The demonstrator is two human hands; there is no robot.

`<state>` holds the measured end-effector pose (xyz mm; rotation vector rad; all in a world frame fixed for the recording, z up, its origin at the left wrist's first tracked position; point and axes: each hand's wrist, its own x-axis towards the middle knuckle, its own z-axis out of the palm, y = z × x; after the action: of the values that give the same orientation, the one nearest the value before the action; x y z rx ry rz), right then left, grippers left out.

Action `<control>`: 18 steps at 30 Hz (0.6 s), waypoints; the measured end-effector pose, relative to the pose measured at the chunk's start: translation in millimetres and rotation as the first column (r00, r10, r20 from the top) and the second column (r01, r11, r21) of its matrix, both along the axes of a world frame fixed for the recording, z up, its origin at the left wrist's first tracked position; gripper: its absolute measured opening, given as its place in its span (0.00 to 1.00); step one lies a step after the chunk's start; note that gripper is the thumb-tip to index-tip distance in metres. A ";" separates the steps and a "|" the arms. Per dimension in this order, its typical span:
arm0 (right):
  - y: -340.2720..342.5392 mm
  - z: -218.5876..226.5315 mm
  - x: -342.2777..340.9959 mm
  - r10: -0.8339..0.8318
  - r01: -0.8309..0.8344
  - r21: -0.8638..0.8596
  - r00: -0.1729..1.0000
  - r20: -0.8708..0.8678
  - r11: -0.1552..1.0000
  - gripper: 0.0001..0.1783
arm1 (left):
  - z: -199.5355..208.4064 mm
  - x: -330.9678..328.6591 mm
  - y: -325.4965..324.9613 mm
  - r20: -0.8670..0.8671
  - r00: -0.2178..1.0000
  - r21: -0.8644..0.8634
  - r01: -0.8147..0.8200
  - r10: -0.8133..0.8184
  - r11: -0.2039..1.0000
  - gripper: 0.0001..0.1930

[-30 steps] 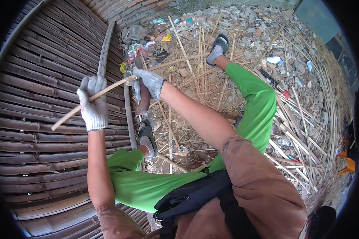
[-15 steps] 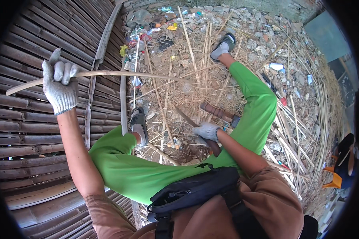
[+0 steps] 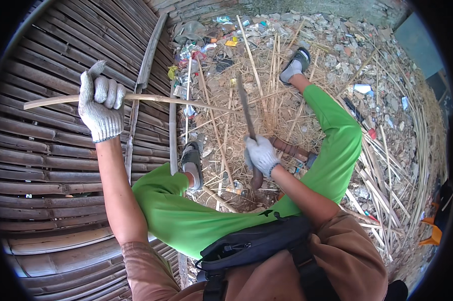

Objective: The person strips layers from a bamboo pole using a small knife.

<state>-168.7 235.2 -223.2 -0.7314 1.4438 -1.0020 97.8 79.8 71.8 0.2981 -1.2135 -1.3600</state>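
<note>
In the head view, the gloved left hand, fingers curled tight around a thin bamboo strip, stays raised at upper left, while the right hand, fist closed on a long-bladed knife, has now tipped its blade upward at centre frame, so cutting seems paused.

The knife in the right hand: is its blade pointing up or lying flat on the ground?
Pointing up. The right hand grips the knife by its handle, and the blade rises off the straw-covered ground, away from the bamboo strip in the left hand.
</note>
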 end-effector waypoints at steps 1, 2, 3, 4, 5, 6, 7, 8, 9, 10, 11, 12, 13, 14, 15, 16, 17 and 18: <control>-12.5 17.4 7.6 0.075 -0.084 -0.072 0.990 -0.121 0.994 0.22 | 3.0 -6.7 -0.3 0.004 1.000 -0.013 0.020 -0.020 1.000 0.23; -23.6 43.5 12.7 0.179 -0.220 -0.150 0.952 -0.247 0.964 0.23 | 3.1 -11.6 -0.5 0.008 0.999 -0.021 0.037 -0.037 0.999 0.23; -32.8 71.8 19.7 0.270 -0.366 -0.211 0.887 -0.376 0.907 0.24 | 6.2 -14.8 1.5 0.012 0.999 -0.019 0.033 -0.033 0.999 0.23; -40.4 86.6 28.8 0.219 -0.413 -0.337 0.846 -0.487 0.846 0.25 | 6.0 -20.4 0.8 0.023 0.999 -0.025 0.038 -0.038 0.999 0.23; -46.2 100.7 38.9 0.152 -0.471 -0.447 0.798 -0.583 0.761 0.26 | 7.0 -23.1 1.1 0.034 0.999 -0.031 0.037 -0.036 0.999 0.23; -47.8 123.4 44.7 0.137 -0.473 -0.460 0.794 -0.592 0.752 0.25 | 5.9 -23.2 1.3 0.025 0.999 -0.023 0.027 -0.027 0.999 0.23; -48.9 138.0 48.7 0.121 -0.473 -0.474 0.791 -0.600 0.743 0.25 | 5.7 -24.5 1.5 0.025 0.999 -0.014 0.022 -0.022 1.000 0.23; -52.0 131.3 54.4 0.012 -0.447 -0.575 0.796 -0.605 0.685 0.26 | 5.7 -25.0 1.8 0.031 0.999 -0.028 0.044 -0.044 0.999 0.22; -52.0 128.7 52.4 0.024 -0.452 -0.565 0.795 -0.606 0.691 0.26 | 5.2 -26.3 3.2 0.033 0.997 -0.038 0.068 -0.067 0.997 0.22; -52.9 126.3 48.0 0.110 -0.494 -0.450 0.755 -0.647 0.744 0.25 | 5.0 -27.4 4.3 0.030 0.998 -0.040 0.047 -0.046 0.998 0.22; -52.8 122.6 42.8 0.200 -0.531 -0.328 0.711 -0.675 0.781 0.25 | 2.2 -25.4 2.0 0.026 0.999 -0.052 0.031 -0.030 0.998 0.22; -53.4 107.7 31.9 0.270 -0.524 -0.218 0.700 -0.661 0.823 0.26 | 1.8 -22.7 -0.8 0.011 0.999 -0.047 0.048 -0.048 0.998 0.21; -53.4 77.8 14.5 0.323 -0.523 -0.136 0.688 -0.649 0.841 0.26 | 1.7 -22.2 -6.0 -0.007 0.997 -0.052 0.071 -0.071 0.996 0.21; -55.4 52.6 2.3 0.375 -0.523 -0.059 0.680 -0.630 0.850 0.26 | 2.3 -21.5 -4.0 -0.005 0.999 -0.058 0.041 -0.042 0.997 0.21; -55.5 41.7 1.1 0.368 -0.522 -0.069 0.682 -0.632 0.850 0.26 | 2.0 -17.5 1.5 -0.001 1.000 -0.061 0.006 -0.006 0.998 0.21; -45.8 31.4 -0.6 0.311 -0.505 -0.106 0.669 -0.675 0.857 0.26 | -0.3 -17.2 6.0 0.007 0.999 -0.081 0.054 -0.054 0.995 0.20; -39.9 21.8 -2.4 0.251 -0.488 -0.143 0.653 -0.714 0.861 0.27 | 3.8 -18.8 4.4 0.023 0.990 -0.113 0.139 -0.137 0.984 0.20; -37.0 27.1 -0.4 0.225 -0.469 -0.216 0.715 -0.662 0.856 0.27 | -0.8 -23.4 3.8 0.013 0.986 -0.102 0.167 -0.167 0.981 0.20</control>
<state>-169.2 198.2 -196.1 -1.6855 1.5774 -0.7571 74.4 83.6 71.0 0.1287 -1.3309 -1.4354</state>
